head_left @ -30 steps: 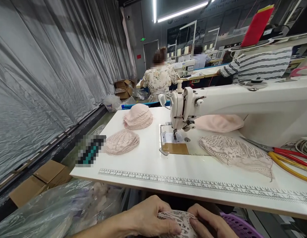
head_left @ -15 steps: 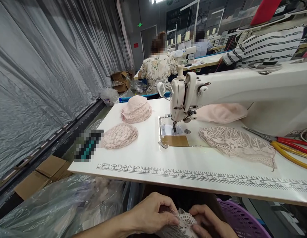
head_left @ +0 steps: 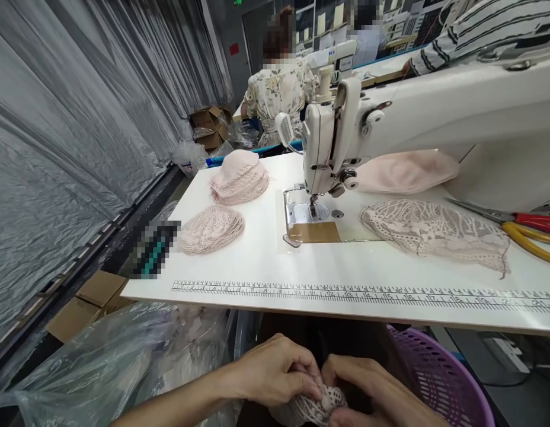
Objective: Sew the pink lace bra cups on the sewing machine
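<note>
Below the table's front edge, my left hand (head_left: 281,370) pinches a piece of light lace fabric (head_left: 313,406) between thumb and fingers. My right hand (head_left: 366,385) grips the same lace from the other side, its fingers curled over the edge. Part of the lace drops out of the picture at the bottom. On the white table (head_left: 257,267) above my hands stands a sewing machine (head_left: 328,142). A stack of lace pieces (head_left: 213,230) and a pile of pink cups (head_left: 240,178) lie left of its needle. More lace (head_left: 435,231) lies to the right.
Scissors (head_left: 524,222) with red and yellow handles lie at the right. A purple basket (head_left: 448,373) stands below the table, and plastic bags (head_left: 101,356) and a cardboard box (head_left: 86,302) are at the left. Co-workers sit beyond the machine, one in a floral top (head_left: 277,95).
My hands have drawn closer together on the lace, the right one moving left. The view has tilted down, so the table sits higher and more of the purple basket shows.
</note>
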The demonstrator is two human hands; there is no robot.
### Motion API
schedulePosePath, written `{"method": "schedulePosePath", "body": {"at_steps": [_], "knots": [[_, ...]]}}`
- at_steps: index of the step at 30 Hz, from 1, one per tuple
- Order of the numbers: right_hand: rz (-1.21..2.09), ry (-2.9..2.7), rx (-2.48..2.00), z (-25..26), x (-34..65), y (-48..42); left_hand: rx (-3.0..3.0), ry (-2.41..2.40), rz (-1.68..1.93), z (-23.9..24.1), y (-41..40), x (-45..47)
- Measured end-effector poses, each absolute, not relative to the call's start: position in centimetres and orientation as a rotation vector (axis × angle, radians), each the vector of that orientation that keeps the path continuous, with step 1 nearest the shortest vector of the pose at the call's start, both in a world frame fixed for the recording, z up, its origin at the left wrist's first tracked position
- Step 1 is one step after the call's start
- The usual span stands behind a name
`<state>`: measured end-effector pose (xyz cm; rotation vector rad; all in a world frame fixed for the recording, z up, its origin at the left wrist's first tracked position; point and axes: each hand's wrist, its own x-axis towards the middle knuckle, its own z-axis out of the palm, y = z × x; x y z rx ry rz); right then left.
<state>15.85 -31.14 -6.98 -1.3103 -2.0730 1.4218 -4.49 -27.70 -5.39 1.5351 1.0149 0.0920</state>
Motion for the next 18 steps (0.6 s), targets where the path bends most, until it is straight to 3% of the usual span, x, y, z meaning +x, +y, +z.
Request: {"method": "schedulePosePath", "body": {"at_steps": [12,18], "knots": [[1.539,-1.971,-0.902,-9.6,15.6,-30.7,1.237,1.056,0.18,-4.8,-26.1,-6.0],[1.533,-1.886,-0.973,-10.3,15.5,-30.4,1.159,1.086,0.198,-4.8,-25.7,-6.9]]}}
